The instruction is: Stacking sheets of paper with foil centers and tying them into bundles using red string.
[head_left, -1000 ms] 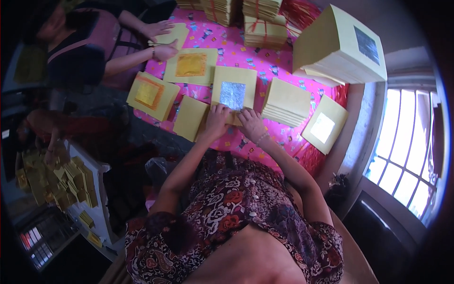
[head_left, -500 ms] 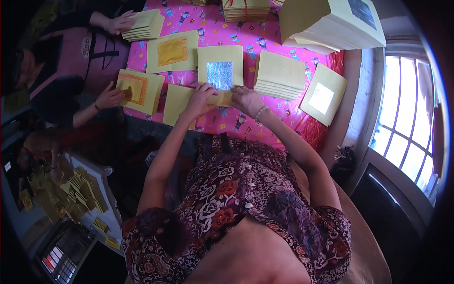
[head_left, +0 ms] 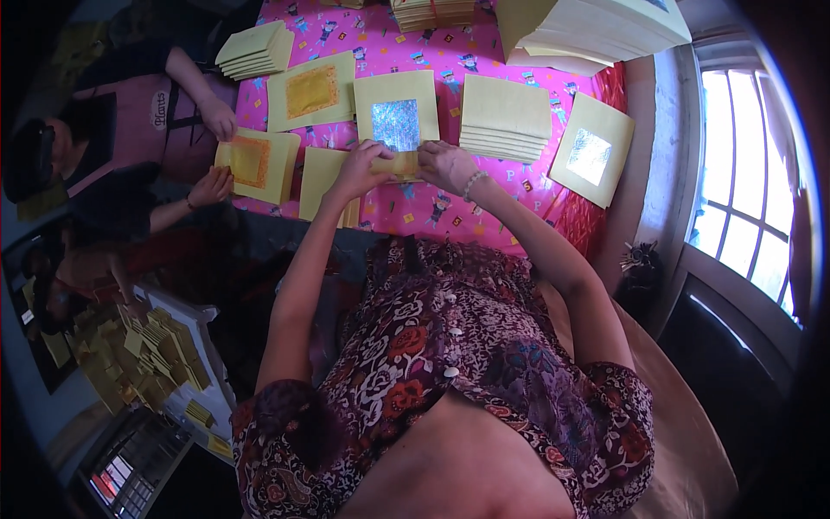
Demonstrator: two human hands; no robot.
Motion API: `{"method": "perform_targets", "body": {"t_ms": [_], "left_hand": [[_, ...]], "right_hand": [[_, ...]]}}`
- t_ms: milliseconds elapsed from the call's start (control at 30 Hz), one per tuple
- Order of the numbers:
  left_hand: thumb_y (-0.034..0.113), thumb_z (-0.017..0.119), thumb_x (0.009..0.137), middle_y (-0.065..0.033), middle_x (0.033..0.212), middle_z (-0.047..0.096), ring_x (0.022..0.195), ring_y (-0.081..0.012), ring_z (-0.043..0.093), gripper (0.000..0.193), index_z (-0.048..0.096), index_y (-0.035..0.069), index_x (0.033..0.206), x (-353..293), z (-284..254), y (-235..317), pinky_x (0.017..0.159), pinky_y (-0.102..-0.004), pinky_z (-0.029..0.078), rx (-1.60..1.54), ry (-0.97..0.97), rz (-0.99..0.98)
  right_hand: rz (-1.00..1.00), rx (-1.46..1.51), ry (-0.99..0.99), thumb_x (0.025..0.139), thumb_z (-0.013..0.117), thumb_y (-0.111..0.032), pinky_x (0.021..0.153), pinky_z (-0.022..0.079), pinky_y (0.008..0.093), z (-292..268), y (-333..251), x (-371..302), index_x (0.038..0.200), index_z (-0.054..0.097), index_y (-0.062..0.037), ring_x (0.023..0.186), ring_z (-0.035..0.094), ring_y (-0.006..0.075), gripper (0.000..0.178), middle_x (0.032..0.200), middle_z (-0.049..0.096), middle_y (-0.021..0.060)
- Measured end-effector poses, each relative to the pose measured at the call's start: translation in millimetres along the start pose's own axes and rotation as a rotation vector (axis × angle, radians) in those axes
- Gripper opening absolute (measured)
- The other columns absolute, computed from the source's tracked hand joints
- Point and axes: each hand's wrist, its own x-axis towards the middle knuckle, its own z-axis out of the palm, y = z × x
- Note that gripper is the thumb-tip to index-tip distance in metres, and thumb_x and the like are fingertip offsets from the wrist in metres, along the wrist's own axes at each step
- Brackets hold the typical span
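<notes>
In front of me lies a pale yellow sheet of joss paper (head_left: 425,85) with a silver foil square, on others like it. Its near edge is folded up, and the flap touches the foil's lower side. My left hand (head_left: 360,168) pinches the flap's left end. At the right end, my right hand (head_left: 447,166), with a beaded bracelet at the wrist, grips the same flap with closed fingers. A plain yellow paper pile (head_left: 320,177) is beside my left hand. Right of the sheet rests a stack of folded papers (head_left: 505,117), its layered edges toward me.
A co-worker at the left has both hands at a gold-foil sheet (head_left: 278,160). Another gold-foil sheet (head_left: 343,80) lies beyond it. Folded papers (head_left: 258,48) sit far left, a silver-foil sheet (head_left: 603,134) at right, and a tall paper stack (head_left: 596,30) behind. The pink patterned tablecloth (head_left: 484,221) covers the table.
The near flap has come up and shows more plainly between my hands. The co-worker's far hand has moved from the folded stack to the gold-foil sheet. The whole view has shifted slightly.
</notes>
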Motion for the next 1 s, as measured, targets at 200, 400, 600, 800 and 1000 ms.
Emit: {"method": "perform_targets", "body": {"t_ms": [200, 400, 600, 800, 1000], "left_hand": [[0.013, 0.078, 0.063, -0.0052, 0.104, 0.052, 0.100, -0.0230, 0.053, 0.042, 0.057, 0.009, 0.098, 3.4, 5.0, -0.7, 0.078, -0.0342, 0.048, 0.040, -0.064, 0.004], [0.012, 0.076, 0.059, -0.0082, 0.105, 0.050, 0.100, -0.0318, 0.048, 0.046, 0.055, 0.010, 0.100, 2.5, 11.9, 7.6, 0.088, -0.0411, 0.042, 0.310, -0.029, 0.073], [0.013, 0.077, 0.060, -0.0079, 0.104, 0.052, 0.102, -0.0294, 0.050, 0.041, 0.057, 0.009, 0.096, 0.7, 6.5, -8.7, 0.089, -0.0394, 0.042, 0.148, 0.001, 0.088], [0.010, 0.076, 0.062, -0.0079, 0.103, 0.053, 0.103, -0.0263, 0.051, 0.040, 0.057, 0.007, 0.098, 7.1, -1.7, -6.4, 0.089, -0.0365, 0.042, 0.049, -0.057, -0.024], [0.013, 0.075, 0.061, -0.0095, 0.106, 0.053, 0.107, -0.0311, 0.047, 0.043, 0.057, 0.008, 0.100, -6.0, -18.2, 4.6, 0.092, -0.0405, 0.039, 0.199, -0.086, 0.071]], "right_hand": [[0.020, -0.195, -0.077, 0.070, 0.072, -0.025, 0.077, 0.050, 0.0375, 0.6, -5.2, -3.5, 0.096, 0.056, -0.0068, 0.096, 0.058, 0.0256, 0.036, 0.101, 0.054, 0.0067], [0.067, -0.106, -0.163, 0.068, 0.074, -0.026, 0.077, 0.051, 0.0374, -3.9, -1.8, 3.7, 0.096, 0.057, -0.0067, 0.094, 0.059, 0.0257, 0.038, 0.099, 0.055, 0.0082], [0.128, -0.043, -0.230, 0.070, 0.073, -0.028, 0.079, 0.050, 0.0374, -11.2, -1.0, 11.4, 0.094, 0.060, -0.0067, 0.092, 0.060, 0.0261, 0.034, 0.100, 0.056, 0.0087], [0.084, -0.066, -0.154, 0.078, 0.064, -0.028, 0.071, 0.052, 0.0387, -12.3, -1.3, 16.1, 0.091, 0.057, -0.0065, 0.083, 0.062, 0.0281, 0.026, 0.091, 0.059, 0.0096], [0.138, -0.041, -0.066, 0.088, 0.052, -0.024, 0.062, 0.051, 0.0427, -16.7, -18.4, 13.6, 0.093, 0.050, -0.0064, 0.074, 0.062, 0.0327, 0.019, 0.081, 0.060, 0.0140]]}}
